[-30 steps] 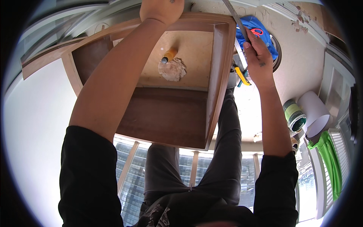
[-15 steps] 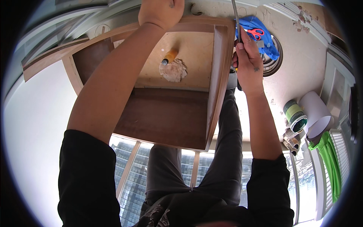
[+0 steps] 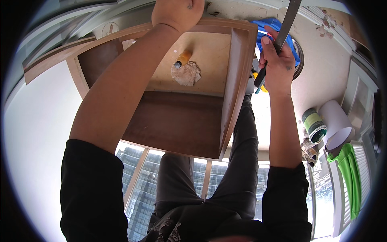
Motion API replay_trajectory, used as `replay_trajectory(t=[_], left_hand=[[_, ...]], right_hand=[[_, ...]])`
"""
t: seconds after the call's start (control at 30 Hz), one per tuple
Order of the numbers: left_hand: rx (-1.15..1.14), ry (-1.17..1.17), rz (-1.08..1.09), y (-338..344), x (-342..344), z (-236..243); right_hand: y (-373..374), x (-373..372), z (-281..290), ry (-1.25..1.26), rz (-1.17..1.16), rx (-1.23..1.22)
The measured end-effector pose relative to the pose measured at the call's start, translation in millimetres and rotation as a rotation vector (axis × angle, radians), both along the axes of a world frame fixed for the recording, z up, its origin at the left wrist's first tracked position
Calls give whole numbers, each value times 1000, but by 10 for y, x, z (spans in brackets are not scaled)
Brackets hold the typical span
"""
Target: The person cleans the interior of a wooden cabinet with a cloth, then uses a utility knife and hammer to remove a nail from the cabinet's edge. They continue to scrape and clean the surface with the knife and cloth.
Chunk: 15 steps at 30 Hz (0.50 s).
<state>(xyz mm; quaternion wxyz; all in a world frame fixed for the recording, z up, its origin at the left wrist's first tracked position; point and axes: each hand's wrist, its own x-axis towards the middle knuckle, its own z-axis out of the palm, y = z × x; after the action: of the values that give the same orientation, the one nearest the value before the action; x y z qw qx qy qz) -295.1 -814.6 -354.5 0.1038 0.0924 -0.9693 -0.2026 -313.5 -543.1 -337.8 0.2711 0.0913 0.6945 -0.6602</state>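
Observation:
A brown wooden cabinet box [image 3: 177,121] with an open front lies tilted before me, over my legs. At its far rim, my left hand [image 3: 177,14] is closed, with the fingers mostly hidden, and seems to grip the edge. My right hand [image 3: 278,64] is wrapped around the dark handle of a long flat metal file [image 3: 288,24], held just right of the cabinet's right side and apart from it. Inside the box are a yellow-orange bottle [image 3: 184,57] and a crumpled pale cloth or paper [image 3: 186,74].
Beyond my right hand, a blue cloth [image 3: 266,23] lies by a round dark-rimmed object [image 3: 299,68]. A green-labelled can [image 3: 314,125], a white roll [image 3: 336,123], patterned gloves [image 3: 309,153] and a green cloth [image 3: 350,177] are at right. Window panes [image 3: 147,193] lie behind my legs.
My right hand has moved right, away from the cabinet, and the file has tilted so its far end leans right. My left hand and the cabinet's far right corner have shifted slightly right.

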Motion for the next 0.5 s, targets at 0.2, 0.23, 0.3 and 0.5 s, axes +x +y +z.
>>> replay_trajectory(t=[0.2, 0.23, 0.3, 0.5], left_hand=[[25, -4, -18, -1, -22, 37], [33, -32, -11, 7, -27, 55], [41, -47, -8, 4, -21, 76], [50, -30, -41, 13, -44, 105]], right_hand=[[-210, -323, -96, 38, 151, 17], [-186, -284, -130, 37, 115, -13], [-162, -195, -178, 34, 50, -78], [-147, -123, -222, 51, -54, -163]])
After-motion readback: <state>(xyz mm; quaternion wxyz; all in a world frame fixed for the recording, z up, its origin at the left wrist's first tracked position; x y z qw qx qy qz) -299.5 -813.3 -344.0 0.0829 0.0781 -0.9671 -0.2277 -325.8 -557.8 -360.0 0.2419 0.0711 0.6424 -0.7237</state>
